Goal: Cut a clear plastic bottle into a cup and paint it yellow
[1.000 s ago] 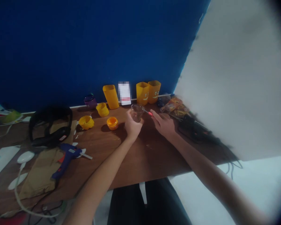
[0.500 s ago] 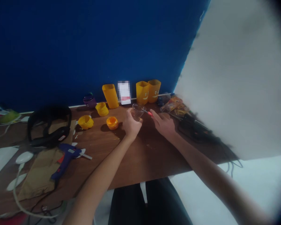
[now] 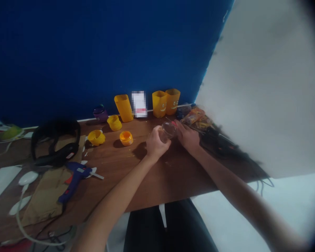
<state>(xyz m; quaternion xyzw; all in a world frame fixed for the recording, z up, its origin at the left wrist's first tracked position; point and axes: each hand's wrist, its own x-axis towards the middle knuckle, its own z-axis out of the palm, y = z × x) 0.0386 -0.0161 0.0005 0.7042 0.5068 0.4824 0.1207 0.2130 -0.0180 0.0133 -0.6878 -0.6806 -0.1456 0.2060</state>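
My left hand point(image 3: 157, 144) is wrapped around a clear plastic cup-like piece point(image 3: 169, 128), whose round opening faces up and toward the right. Close to its right side, my right hand point(image 3: 187, 137) grips a slim tool with a red handle point(image 3: 174, 123). Its thin tip points up and left, near the cup's rim; whether they touch I cannot tell, and the tool's exact kind is unclear. Left of my hands stands a small jar of orange paint point(image 3: 126, 138). Two short yellow cut pieces, one a wavy-edged cup point(image 3: 96, 137) and one a ring-like cup point(image 3: 114, 123), sit farther left.
Against the blue wall stand a tall yellow container point(image 3: 124, 108), a phone-like screen point(image 3: 140, 104), two yellow smiley-faced containers point(image 3: 160, 104) and a purple pot point(image 3: 100, 114). A blue glue gun point(image 3: 76, 178) lies on cardboard point(image 3: 42, 201), beside a black headset point(image 3: 55, 143). Bagged items point(image 3: 195, 117) lie right.
Both hands have shifted slightly; the left moved right and a little down with the clear cup, whose opening has turned rightward. The red-handled tool now sits farther right and up.
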